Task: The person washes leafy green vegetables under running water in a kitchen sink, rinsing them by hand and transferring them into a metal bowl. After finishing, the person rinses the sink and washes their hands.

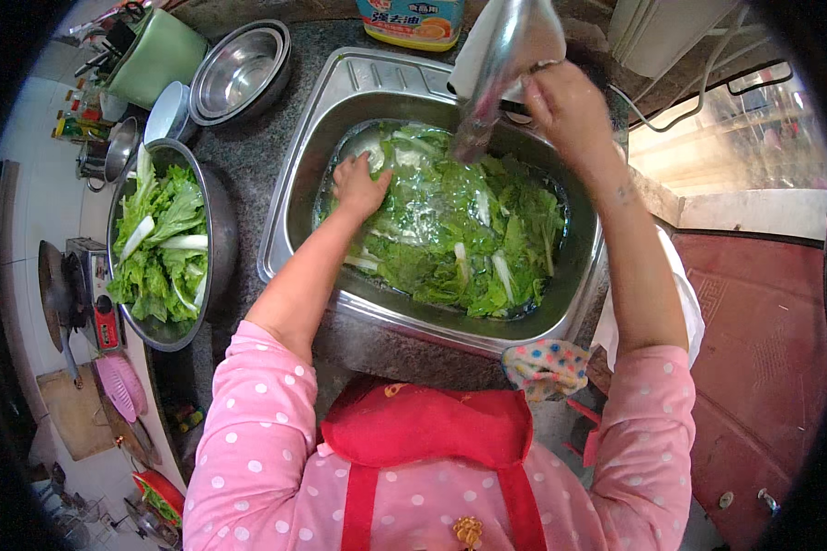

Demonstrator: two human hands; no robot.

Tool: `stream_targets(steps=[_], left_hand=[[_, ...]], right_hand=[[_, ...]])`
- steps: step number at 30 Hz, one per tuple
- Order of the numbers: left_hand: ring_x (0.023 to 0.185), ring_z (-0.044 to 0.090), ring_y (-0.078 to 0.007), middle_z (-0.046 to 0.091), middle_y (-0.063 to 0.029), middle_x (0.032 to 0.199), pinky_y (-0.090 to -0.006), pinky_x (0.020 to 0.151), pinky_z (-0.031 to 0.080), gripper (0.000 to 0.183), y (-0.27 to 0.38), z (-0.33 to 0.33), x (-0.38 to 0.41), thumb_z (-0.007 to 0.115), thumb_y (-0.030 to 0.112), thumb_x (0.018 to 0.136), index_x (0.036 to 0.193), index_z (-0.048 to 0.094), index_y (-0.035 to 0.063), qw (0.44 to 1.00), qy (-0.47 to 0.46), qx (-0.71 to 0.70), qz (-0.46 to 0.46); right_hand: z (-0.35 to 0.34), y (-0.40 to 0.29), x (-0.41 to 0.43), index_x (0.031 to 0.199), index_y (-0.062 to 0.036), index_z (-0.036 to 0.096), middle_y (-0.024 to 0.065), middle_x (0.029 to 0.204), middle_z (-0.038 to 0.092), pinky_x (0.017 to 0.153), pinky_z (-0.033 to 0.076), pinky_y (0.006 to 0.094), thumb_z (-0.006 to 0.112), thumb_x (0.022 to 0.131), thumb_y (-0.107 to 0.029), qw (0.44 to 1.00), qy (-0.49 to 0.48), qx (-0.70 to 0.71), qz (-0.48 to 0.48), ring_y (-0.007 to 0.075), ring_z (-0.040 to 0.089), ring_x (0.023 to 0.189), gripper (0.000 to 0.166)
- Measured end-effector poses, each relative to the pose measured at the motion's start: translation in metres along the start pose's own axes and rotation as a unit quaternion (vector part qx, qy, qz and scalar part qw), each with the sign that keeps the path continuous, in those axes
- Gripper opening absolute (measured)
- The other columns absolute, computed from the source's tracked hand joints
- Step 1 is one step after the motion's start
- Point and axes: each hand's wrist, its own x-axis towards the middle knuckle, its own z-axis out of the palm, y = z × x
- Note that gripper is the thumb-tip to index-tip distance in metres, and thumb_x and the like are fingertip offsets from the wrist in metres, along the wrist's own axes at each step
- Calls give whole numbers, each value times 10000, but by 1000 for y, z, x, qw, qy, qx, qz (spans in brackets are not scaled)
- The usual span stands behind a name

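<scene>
Leafy greens with pale stalks (448, 227) float in water inside a stainless steel sink (413, 325). My left hand (362, 184), fingers spread, rests at the left side of the water against the leaves. Raised above the sink's back right corner, my right hand (568, 110) is curled beside a blurred, shiny metal faucet (499, 58); whether it grips the faucet or its handle is hard to tell. Left of the sink, a metal bowl (224, 241) holds more greens (162, 241).
Nested steel bowls (241, 72), a pale blue bowl (167, 113) and a green container (162, 58) stand at the back left. A yellow-based detergent jug (411, 24) is behind the sink. A dotted cloth (548, 368) hangs at the front right edge.
</scene>
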Motion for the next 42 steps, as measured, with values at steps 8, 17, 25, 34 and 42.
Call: stream_targets(steps=[8, 17, 25, 34, 42], left_hand=[[1311, 253, -357, 348, -177, 1387, -509, 1047, 254, 602, 8, -20, 7, 652, 361, 795, 1299, 469, 88, 997, 68, -22, 31], [1288, 321, -331, 437, -153, 1330, -503, 1041, 262, 504, 61, -7, 20, 647, 286, 795, 1243, 527, 91, 967, 40, 12, 253], [1403, 121, -345, 189, -109, 1519, -691, 1034, 101, 689, 81, 4, 24, 441, 636, 840, 1410, 369, 256, 923, -252, 250, 148], [1391, 32, -436, 77, -209, 1521, -605, 1092, 115, 924, 3, -18, -21, 412, 801, 744, 1461, 256, 239, 850, -441, 259, 129], [1409, 91, -335, 31, -171, 1538, -579, 1087, 128, 1070, 30, -23, -83, 479, 783, 734, 1491, 6, 194, 827, -527, -174, -84]], right_hand=[[19, 14, -63, 705, -27, 570, 135, 712, 577, 628, 461, 402, 622, 834, -147, 996, 7, 74, 48, 318, 563, 694, 183], [41, -14, -56, 857, -6, 595, 163, 821, 591, 725, 474, 422, 583, 864, -207, 956, -239, 154, 75, 343, 577, 804, 201], [143, -21, -99, 1403, -187, 342, 107, 1483, 260, 1030, 282, 570, 561, 850, -474, 849, -510, -45, 132, 293, 243, 1366, 661], [86, -17, -178, 1454, -200, 234, 251, 1475, 163, 1069, 275, 528, 493, 819, -644, 724, -636, 64, 260, 431, 202, 1355, 818], [87, -93, -198, 1486, -133, -16, 243, 1514, 43, 1125, 159, 448, 605, 771, -633, 597, -471, 433, 485, 343, 90, 1408, 1071]])
